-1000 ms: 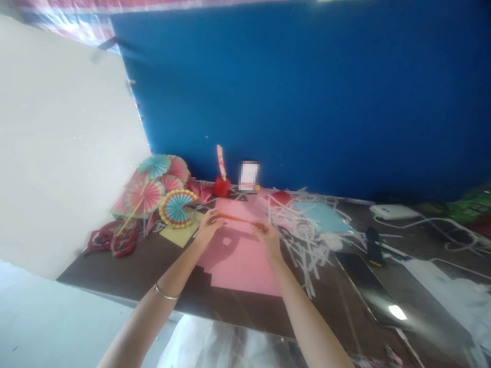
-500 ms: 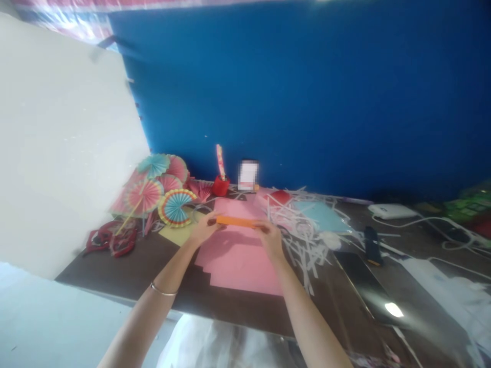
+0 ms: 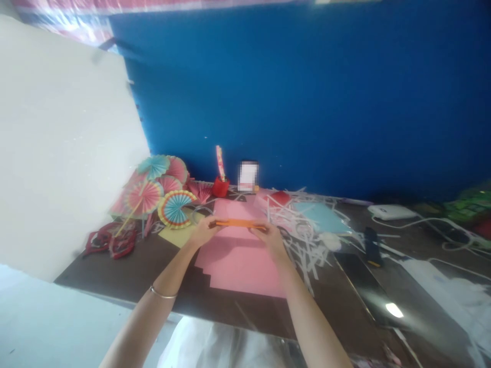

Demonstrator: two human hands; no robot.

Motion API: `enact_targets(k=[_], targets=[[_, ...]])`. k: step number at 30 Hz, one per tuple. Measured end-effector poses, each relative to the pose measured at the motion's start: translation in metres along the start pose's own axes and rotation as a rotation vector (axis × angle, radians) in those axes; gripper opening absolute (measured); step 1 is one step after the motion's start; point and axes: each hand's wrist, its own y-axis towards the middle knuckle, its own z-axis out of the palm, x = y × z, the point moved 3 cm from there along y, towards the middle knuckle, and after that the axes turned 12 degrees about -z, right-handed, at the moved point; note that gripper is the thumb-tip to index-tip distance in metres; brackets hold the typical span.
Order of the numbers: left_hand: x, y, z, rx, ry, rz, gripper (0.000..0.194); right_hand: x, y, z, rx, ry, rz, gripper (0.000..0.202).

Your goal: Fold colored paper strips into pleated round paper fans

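Note:
A narrow orange paper strip (image 3: pixel 238 223) is stretched level between my two hands, above the pink paper sheets (image 3: pixel 241 260). My left hand (image 3: pixel 204 231) pinches its left end. The right end is gripped by my right hand (image 3: pixel 268 236), with the fingers closed on it. Whether the strip is folded in layers is too blurred to tell. A shadow falls on the pink sheets below. Just left of my left hand lies a yellow sheet (image 3: pixel 174 234), partly under a round pleated fan (image 3: pixel 177 208) in blue, yellow and red.
More pleated fans (image 3: pixel 143 197) and red-handled scissors (image 3: pixel 123 244) lie at the left. A red cup (image 3: pixel 221 187) stands behind. White paper strips (image 3: pixel 305 250), a light blue sheet (image 3: pixel 322 216), a dark glossy phone (image 3: pixel 364 283) and a cable (image 3: pixel 429 219) are at the right.
The orange strip shows less of its face and looks thinner. Both hands have tilted slightly while keeping hold of its ends.

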Motion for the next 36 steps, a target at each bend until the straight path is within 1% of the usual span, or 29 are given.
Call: enact_targets(k=[5,10,16,20,22,25,29,32,34,36], targets=[[0.003,0.0,-0.004,-0.013,0.053,-0.005,0.025,0.007,-0.001,0.001,0.013,-0.095,-0.012,0.028],[0.003,0.001,-0.005,-0.05,0.135,0.019,0.021,0.02,-0.003,0.005,0.027,-0.203,-0.035,0.023],[0.001,0.001,-0.002,-0.096,0.164,0.058,0.017,0.026,-0.002,0.005,-0.026,-0.291,-0.126,0.015],[0.0,0.0,-0.003,-0.14,0.133,0.069,0.016,0.026,-0.001,0.006,-0.052,-0.314,-0.172,0.015],[-0.001,0.0,-0.003,-0.141,0.121,0.079,0.016,0.023,-0.001,0.006,-0.06,-0.303,-0.148,0.017],[-0.003,-0.002,-0.001,-0.134,0.106,0.108,0.014,0.014,-0.002,0.007,-0.051,-0.234,-0.054,0.022],[-0.007,-0.006,0.001,-0.136,0.07,0.101,0.012,0.003,-0.006,0.009,-0.073,-0.021,0.072,0.032],[-0.007,-0.006,0.001,-0.139,0.027,0.067,0.012,-0.002,-0.008,0.012,-0.05,0.098,0.151,0.038],[-0.003,-0.005,0.001,-0.142,0.008,0.045,0.013,-0.002,-0.008,0.013,-0.055,0.116,0.135,0.037],[0.005,-0.001,0.002,-0.148,-0.028,0.015,0.016,0.0,-0.007,0.012,-0.075,0.103,0.087,0.034]])
